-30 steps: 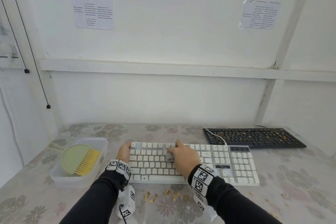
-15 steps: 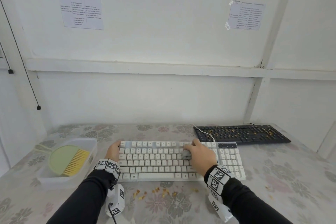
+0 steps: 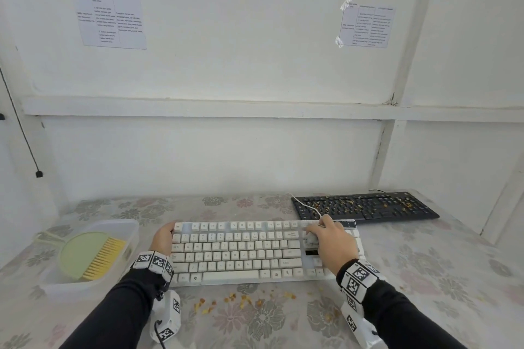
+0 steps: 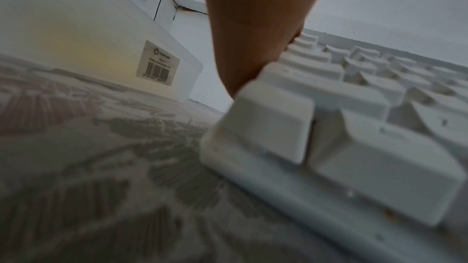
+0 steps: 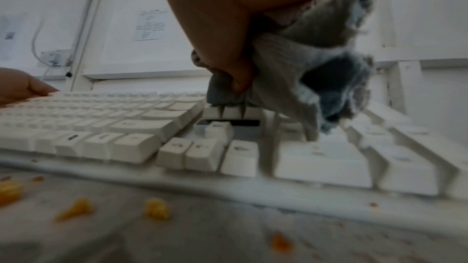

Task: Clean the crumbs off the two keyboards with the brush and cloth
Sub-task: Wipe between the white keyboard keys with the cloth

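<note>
A white keyboard (image 3: pixel 241 252) lies in front of me on the flowered table. My right hand (image 3: pixel 330 241) grips a bunched grey cloth (image 3: pixel 310 239) (image 5: pixel 298 79) and presses it on the keys between the main block and the number pad. My left hand (image 3: pixel 163 238) (image 4: pixel 253 27) rests against the keyboard's left end, fingers at its far corner. A black keyboard (image 3: pixel 365 207) strewn with orange crumbs lies at the back right. The yellow-bristled green brush (image 3: pixel 90 255) lies in a clear tub (image 3: pixel 124 228) at the left.
Orange crumbs (image 3: pixel 226 302) (image 5: pixel 78 207) are scattered on the tablecloth just in front of the white keyboard. The white keyboard's cable (image 3: pixel 304 204) runs back over the black keyboard. A white wall stands right behind the table.
My right hand has swept the cloth rightwards along the white keyboard, from its middle to the gap before the number pad. The left hand has stayed at the left end.
</note>
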{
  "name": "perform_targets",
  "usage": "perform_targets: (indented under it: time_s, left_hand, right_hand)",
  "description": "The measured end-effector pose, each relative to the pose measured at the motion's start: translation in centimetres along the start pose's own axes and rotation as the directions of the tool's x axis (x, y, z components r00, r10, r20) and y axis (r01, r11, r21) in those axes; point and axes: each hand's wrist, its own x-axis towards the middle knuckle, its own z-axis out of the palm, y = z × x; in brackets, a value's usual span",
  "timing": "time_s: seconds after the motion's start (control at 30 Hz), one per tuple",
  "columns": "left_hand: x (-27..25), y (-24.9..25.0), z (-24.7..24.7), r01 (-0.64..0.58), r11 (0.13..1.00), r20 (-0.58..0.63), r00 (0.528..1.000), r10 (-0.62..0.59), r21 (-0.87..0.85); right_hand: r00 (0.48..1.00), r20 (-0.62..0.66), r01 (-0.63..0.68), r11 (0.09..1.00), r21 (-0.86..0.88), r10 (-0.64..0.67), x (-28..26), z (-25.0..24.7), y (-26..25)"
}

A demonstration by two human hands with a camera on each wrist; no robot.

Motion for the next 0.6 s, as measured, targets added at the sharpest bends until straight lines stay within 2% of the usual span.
perform_targets:
  time_s: [0.6]
  left_hand:
    - [-0.2,-0.1,-0.2,-0.04,0.999,-0.032,0.999,0.04,-0.001]
  right_hand:
    - [0.978,-0.018,-0.209,0.978,0.0,0.209,-0.8,-1.3,7.5]
